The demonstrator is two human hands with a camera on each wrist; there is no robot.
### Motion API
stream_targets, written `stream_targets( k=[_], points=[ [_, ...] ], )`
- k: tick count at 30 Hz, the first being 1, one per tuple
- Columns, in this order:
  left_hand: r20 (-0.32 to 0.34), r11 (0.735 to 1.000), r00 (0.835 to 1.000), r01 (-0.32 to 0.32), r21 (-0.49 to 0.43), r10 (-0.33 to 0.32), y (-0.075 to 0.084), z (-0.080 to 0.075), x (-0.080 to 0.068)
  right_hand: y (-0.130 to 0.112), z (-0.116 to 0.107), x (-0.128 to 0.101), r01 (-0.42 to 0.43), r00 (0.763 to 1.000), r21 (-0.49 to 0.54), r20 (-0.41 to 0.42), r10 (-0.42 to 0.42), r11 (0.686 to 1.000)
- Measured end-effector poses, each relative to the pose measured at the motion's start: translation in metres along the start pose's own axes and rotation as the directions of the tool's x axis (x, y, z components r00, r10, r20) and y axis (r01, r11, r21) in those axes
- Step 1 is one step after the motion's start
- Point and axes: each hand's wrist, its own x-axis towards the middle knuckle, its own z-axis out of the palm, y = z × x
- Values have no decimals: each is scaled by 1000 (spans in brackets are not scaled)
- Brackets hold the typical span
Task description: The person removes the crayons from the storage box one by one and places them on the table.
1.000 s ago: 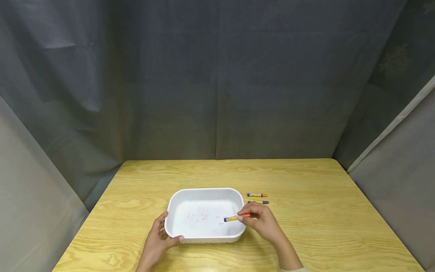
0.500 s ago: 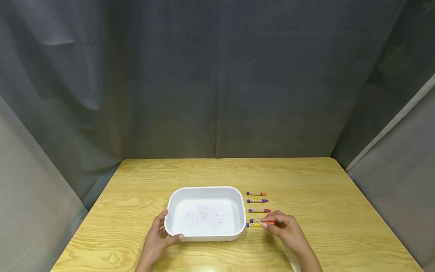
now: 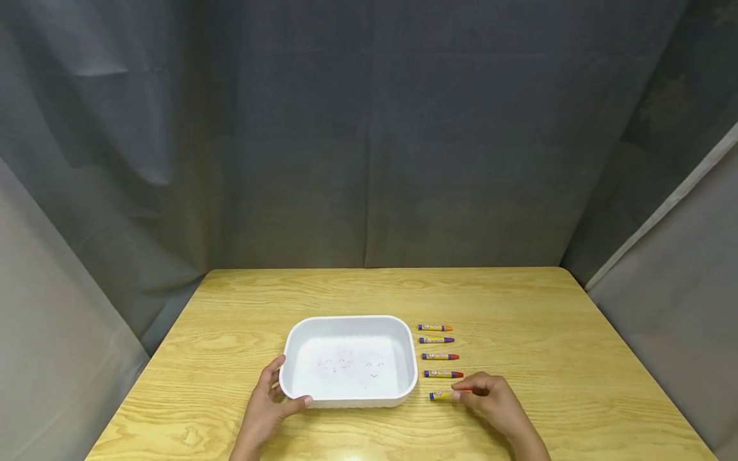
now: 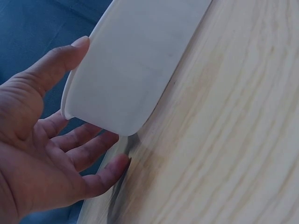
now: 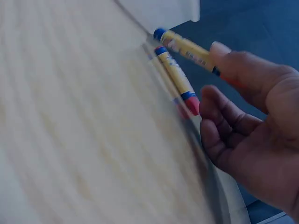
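Observation:
A white plastic tray (image 3: pixel 323 402) stands on the table, with faint smiling faces drawn on its floor. My left hand (image 3: pixel 267 406) holds its near left corner, thumb over the rim and fingers along the side; the left wrist view shows this hand (image 4: pixel 51 135) against the tray wall (image 4: pixel 131 60). To the right of the tray, my right hand (image 3: pixel 492 403) pinches an orange-tipped crayon (image 3: pixel 441 396) low over the table. In the right wrist view the pinched crayon (image 5: pixel 187 49) lies between thumb and fingers, close to a red crayon (image 5: pixel 176 74).
Beside the tray's right side lie an orange crayon (image 3: pixel 435 328), a purple crayon (image 3: pixel 436 340), a red crayon (image 3: pixel 440 356) and another red crayon (image 3: pixel 442 374), roughly parallel. Dark grey curtains (image 3: pixel 369 141) rise behind the wooden table (image 3: pixel 548 333).
My right hand has carried the orange-tipped crayon out from over the tray, rightward and then nearer me, below the crayon row. The left hand and tray have stayed put.

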Motion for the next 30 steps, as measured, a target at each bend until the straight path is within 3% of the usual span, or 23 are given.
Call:
stream_targets(
  k=[9,18,26,30],
  points=[
    [5,1000,1000,1,-4,-1,0,0,0,3,5,8,64,998,-267,0,-66,962],
    [9,1000,1000,4,12,-4,0,0,1,0,3,9,76,997,-346,24,-72,935],
    [28,999,999,-26,41,25,-1,0,-2,-3,-5,3,62,998,-338,47,-49,939],
    [34,995,998,-51,81,49,3,-2,-4,-10,-13,0,73,997,-409,46,-59,910]
  ],
)
